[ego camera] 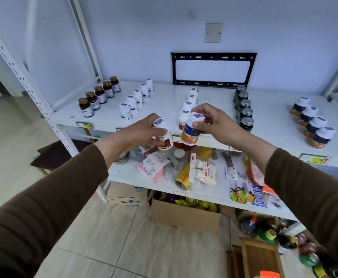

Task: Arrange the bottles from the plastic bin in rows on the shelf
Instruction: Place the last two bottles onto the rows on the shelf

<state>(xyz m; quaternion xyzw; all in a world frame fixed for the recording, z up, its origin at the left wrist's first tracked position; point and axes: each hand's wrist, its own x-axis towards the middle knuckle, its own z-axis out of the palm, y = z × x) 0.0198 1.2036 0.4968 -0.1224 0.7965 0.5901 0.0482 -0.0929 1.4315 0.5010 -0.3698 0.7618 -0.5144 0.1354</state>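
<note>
My left hand (142, 130) grips a white bottle with a brown label (164, 138) in front of the top shelf (170, 97). My right hand (210, 121) holds a white-capped bottle with a blue and orange label (191, 130) by its cap, tilted, just before the shelf edge. Five rows of bottles stand on the shelf: amber bottles (99, 95) at the left, white bottles (137, 99), a second white row (188, 105), dark jars with metal lids (244, 106), and blue-orange bottles (312, 121) at the right. The plastic bin is out of view.
A lower shelf (128, 171) holds scattered packets, masks and small items. Below it sit cardboard boxes (184, 215), drink bottles and a wooden crate (260, 257) on the tiled floor. A black bracket (214, 68) hangs on the wall behind the top shelf.
</note>
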